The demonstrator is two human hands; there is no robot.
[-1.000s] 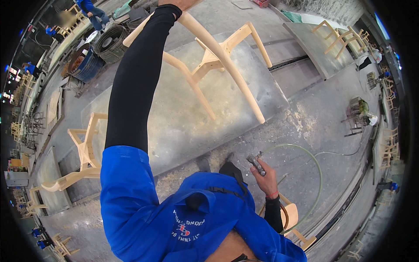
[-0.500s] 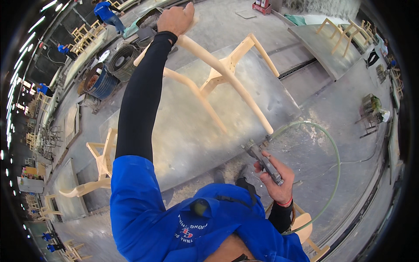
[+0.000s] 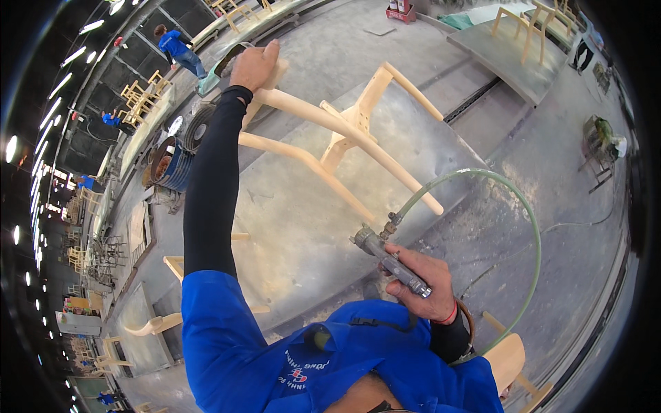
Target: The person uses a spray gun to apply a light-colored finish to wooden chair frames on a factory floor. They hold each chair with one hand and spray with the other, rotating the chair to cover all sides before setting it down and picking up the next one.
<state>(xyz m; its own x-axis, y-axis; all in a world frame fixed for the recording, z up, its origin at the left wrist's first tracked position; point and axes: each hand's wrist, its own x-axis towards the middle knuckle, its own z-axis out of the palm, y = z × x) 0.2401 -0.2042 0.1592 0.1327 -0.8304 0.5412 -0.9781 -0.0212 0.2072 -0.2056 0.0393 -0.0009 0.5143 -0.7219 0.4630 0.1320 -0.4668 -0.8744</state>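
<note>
My left hand [image 3: 255,67], at the end of a black-sleeved arm, grips the far end of a pale wooden chair frame [image 3: 313,115]. Its legs and cross brace stretch over a dusty metal sheet [image 3: 289,255], with one long leg slanting down toward my right. In my right hand [image 3: 425,277] is a grey metal spray gun [image 3: 392,261], its nozzle end pointing up and left. The fingers close round its body, just below the near leg tips and apart from them. A green hose [image 3: 534,227] loops from the gun out to the right.
Another wooden chair [image 3: 155,325] is at the left, partly behind my arm. At lower right a pale wooden piece [image 3: 506,359] stands beside me. A blue drum [image 3: 171,165] is at the far left. More chair frames are on a sheet [image 3: 482,51] at far right; a person [image 3: 180,51] stands at the back.
The spray gun has shifted left and slightly down, its nozzle turned more to the left. The chair frame has turned a little, still in my left hand. The whole view has shifted slightly.
</note>
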